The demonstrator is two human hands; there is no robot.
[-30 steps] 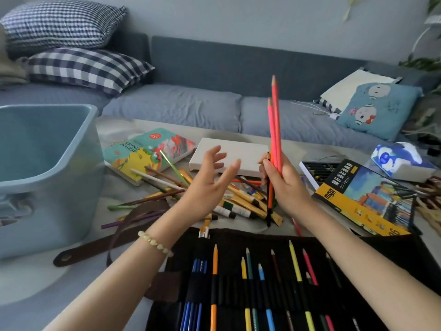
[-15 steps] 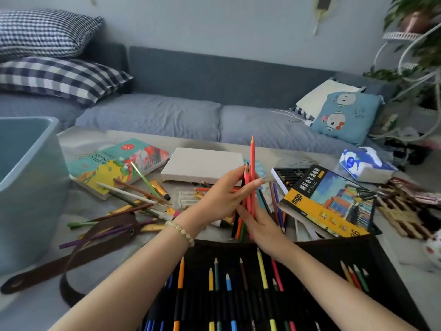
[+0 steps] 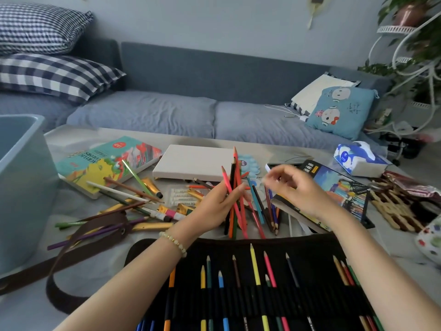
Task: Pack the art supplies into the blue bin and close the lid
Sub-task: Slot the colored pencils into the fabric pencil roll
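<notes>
pencils [image 3: 235, 194] now in left hand [image 3: 212, 206] alone.

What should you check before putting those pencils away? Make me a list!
1. Pencil bundle gripped in the left hand: ok.
2. Right hand free to help: ok, it looks empty, though blurred.
3. Empty slots in the black pencil roll: ok, several gaps show.
4. Blue bin open: ok, no lid on it.
5. Loose pencils all gathered: not ok, many lie on the table.
6. Lid nearby: cannot tell, none in view.
</notes>
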